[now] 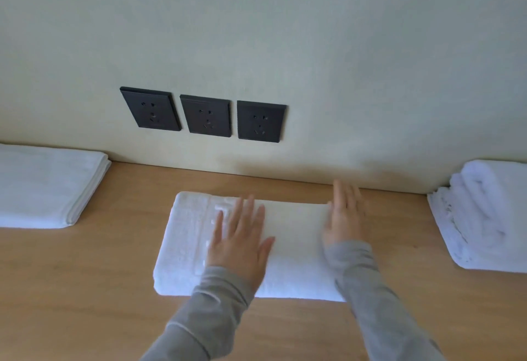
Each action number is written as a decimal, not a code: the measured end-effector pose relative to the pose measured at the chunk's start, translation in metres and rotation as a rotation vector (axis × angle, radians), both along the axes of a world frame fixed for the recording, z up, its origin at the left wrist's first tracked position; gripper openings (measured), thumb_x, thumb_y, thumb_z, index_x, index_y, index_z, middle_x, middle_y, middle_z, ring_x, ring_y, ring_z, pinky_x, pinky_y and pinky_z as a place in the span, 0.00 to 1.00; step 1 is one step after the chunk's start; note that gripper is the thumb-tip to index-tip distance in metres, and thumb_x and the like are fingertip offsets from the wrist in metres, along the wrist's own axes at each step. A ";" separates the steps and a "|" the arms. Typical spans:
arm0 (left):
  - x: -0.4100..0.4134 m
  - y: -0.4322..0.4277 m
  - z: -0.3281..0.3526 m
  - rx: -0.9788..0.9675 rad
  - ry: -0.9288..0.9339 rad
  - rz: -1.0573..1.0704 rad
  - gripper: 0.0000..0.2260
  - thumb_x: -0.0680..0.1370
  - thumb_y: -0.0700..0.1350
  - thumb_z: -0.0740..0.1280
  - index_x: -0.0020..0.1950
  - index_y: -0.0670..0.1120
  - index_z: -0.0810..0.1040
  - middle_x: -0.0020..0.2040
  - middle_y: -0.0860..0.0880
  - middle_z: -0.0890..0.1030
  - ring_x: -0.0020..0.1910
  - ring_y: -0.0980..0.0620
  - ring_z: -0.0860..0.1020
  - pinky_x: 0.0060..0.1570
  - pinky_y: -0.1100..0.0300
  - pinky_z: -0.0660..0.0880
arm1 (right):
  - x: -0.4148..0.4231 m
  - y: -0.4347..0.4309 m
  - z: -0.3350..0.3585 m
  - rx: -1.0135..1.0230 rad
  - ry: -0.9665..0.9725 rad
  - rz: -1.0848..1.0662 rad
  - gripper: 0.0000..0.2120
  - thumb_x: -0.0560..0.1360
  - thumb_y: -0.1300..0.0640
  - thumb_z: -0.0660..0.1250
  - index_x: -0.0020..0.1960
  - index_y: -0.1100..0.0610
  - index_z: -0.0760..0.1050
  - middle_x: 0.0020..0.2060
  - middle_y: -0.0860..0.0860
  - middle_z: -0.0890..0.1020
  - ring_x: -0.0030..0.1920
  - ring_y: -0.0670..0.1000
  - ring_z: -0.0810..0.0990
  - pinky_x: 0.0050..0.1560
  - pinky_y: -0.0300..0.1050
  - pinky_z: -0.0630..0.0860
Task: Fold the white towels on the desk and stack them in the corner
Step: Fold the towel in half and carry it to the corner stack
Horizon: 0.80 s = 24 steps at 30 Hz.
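Head view: left hand [239,242] is lying flat, fingers spread, on the folded towel [291,249] between the hands, likely pressing its fold; right hand [343,212] is resting open-palmed at its right edge, likely squaring it. Neither hand is gripping; folded stack [48,186] is sitting well left, rumpled towels [484,212] well right, on the desk [94,289]

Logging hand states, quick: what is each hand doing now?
Left hand: open, flat on the folded towel.
Right hand: open, at the towel's right edge, gripping nothing.
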<state>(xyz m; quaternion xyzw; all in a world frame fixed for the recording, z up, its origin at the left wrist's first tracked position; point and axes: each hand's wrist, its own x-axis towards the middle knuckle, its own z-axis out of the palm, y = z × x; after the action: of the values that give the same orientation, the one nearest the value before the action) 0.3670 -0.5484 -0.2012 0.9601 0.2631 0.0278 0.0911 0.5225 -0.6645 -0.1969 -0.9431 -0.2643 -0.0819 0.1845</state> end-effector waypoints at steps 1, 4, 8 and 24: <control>0.001 -0.009 -0.002 -0.019 0.018 -0.007 0.29 0.77 0.56 0.41 0.74 0.47 0.62 0.75 0.48 0.61 0.74 0.48 0.60 0.70 0.45 0.56 | -0.019 0.006 0.003 0.056 -0.098 0.105 0.20 0.76 0.64 0.56 0.67 0.65 0.70 0.65 0.60 0.74 0.67 0.61 0.70 0.64 0.61 0.67; 0.005 -0.010 -0.007 -0.010 0.055 0.045 0.28 0.78 0.54 0.42 0.74 0.46 0.62 0.75 0.48 0.61 0.74 0.48 0.60 0.71 0.46 0.53 | -0.067 0.020 -0.009 -0.042 -0.136 0.296 0.18 0.75 0.58 0.57 0.60 0.63 0.77 0.61 0.57 0.79 0.63 0.58 0.76 0.59 0.63 0.71; 0.012 -0.001 -0.035 -0.011 0.096 0.074 0.26 0.78 0.55 0.34 0.76 0.50 0.37 0.76 0.53 0.36 0.74 0.53 0.34 0.68 0.52 0.29 | -0.064 0.023 -0.026 -0.247 -0.063 0.306 0.24 0.75 0.53 0.50 0.60 0.61 0.78 0.60 0.54 0.79 0.63 0.53 0.76 0.60 0.61 0.72; -0.049 0.072 -0.038 -0.078 0.131 0.104 0.31 0.72 0.67 0.31 0.70 0.56 0.26 0.73 0.58 0.30 0.72 0.59 0.32 0.74 0.52 0.39 | -0.019 -0.029 -0.046 -0.415 0.138 0.369 0.34 0.74 0.38 0.27 0.75 0.53 0.36 0.75 0.46 0.37 0.74 0.44 0.33 0.74 0.45 0.34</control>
<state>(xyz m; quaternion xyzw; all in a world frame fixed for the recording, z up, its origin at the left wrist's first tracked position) 0.3181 -0.4764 -0.2394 0.9405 0.3190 -0.0409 0.1095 0.5036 -0.6934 -0.2425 -0.9000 -0.4294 0.0732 0.0169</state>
